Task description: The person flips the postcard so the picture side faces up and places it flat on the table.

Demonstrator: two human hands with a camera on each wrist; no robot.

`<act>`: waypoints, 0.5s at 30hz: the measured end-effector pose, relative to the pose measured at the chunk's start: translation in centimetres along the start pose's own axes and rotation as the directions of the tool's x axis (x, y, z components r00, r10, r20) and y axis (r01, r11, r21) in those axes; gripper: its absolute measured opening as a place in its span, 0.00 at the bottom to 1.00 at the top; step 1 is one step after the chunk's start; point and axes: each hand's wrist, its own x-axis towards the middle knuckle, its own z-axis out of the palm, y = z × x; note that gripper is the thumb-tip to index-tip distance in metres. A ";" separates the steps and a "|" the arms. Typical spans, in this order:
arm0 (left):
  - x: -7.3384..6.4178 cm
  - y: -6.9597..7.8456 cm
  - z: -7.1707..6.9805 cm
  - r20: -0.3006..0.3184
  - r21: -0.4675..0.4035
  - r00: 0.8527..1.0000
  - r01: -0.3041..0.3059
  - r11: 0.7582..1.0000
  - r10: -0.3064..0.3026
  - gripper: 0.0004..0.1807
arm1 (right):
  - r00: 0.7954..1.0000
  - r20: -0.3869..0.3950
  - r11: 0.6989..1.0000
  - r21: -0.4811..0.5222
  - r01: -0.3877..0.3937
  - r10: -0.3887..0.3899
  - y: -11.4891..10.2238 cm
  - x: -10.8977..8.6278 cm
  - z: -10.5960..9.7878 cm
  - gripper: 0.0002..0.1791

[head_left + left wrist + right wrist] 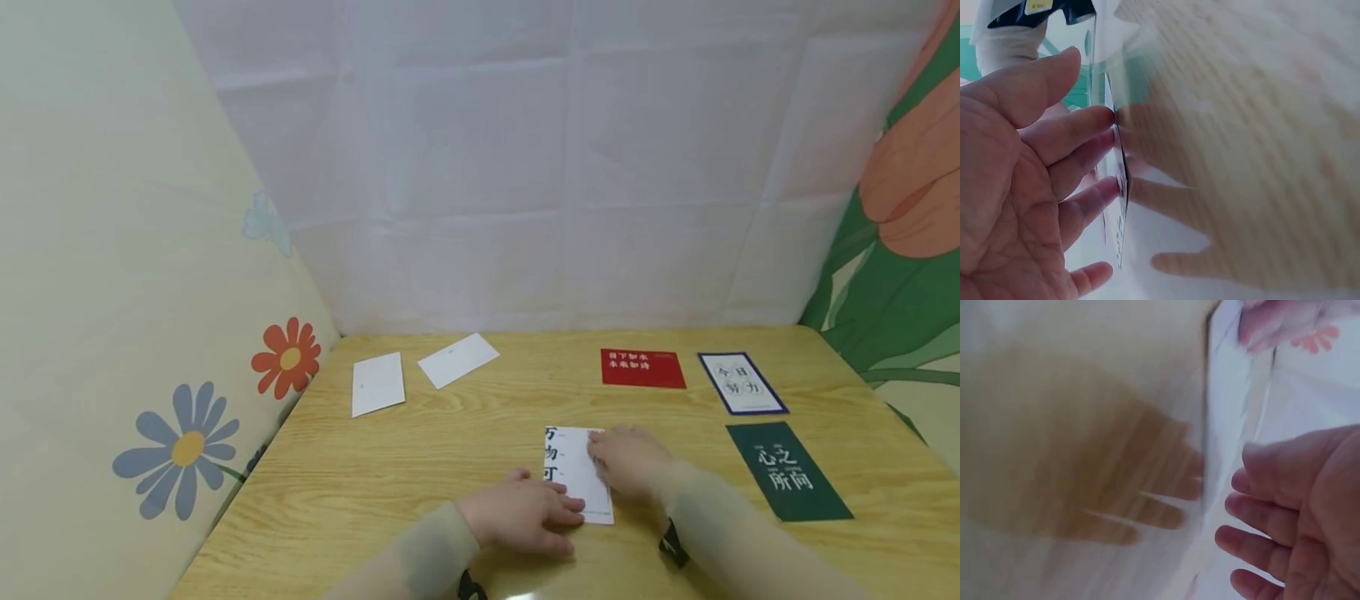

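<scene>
A white card [581, 468] with large black characters down its left side lies on the table in front of me. My left hand [525, 514] rests fingertips on its lower left part, the fingers straight and spread. In the left wrist view the fingertips meet the card [1120, 228], seen nearly edge-on. At the card's upper right edge is my right hand [633, 461], slightly blurred, its fingers reaching over that edge. The right wrist view shows its fingers loosely extended beside the card [1225, 406], not curled round it.
Two blank white cards, an upright one [378, 385] and a slanted one [458, 360], lie at the back left. To the right are a red card [642, 368], a blue-bordered card [742, 400] and a dark green card [790, 500]. A white cloth [525, 167] hangs behind the wooden table [337, 483].
</scene>
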 end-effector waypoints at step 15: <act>0.8 -1.8 -0.5 -0.049 -0.080 0.993 0.105 0.991 -0.109 0.27 | 0.990 -0.049 0.987 -0.099 0.125 -0.130 -2.7 -4.4 1.8 0.16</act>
